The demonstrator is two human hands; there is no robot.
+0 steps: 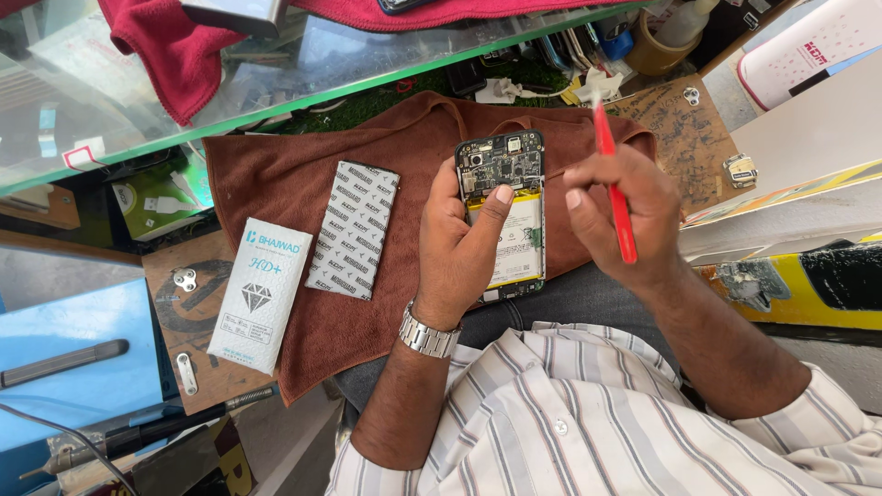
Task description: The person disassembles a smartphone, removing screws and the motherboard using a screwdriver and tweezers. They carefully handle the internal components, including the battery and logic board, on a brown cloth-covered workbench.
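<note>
My left hand (459,243) grips an opened phone (503,179) with its back cover off, thumb resting on the yellow-white battery below the circuit board. My right hand (616,216) holds a red-handled brush (614,188) upright just right of the phone, its pale bristle tip pointing away from me. Both hands hover over a brown cloth (303,174) spread on the bench. A metal watch (427,335) is on my left wrist.
On the cloth lie a grey patterned flat pack (354,230) and, at its left edge, a white packet (260,294). A glass shelf (276,78) with a red towel (165,46) runs across the top. Tools and small parts clutter the back right; a blue box (73,358) sits at left.
</note>
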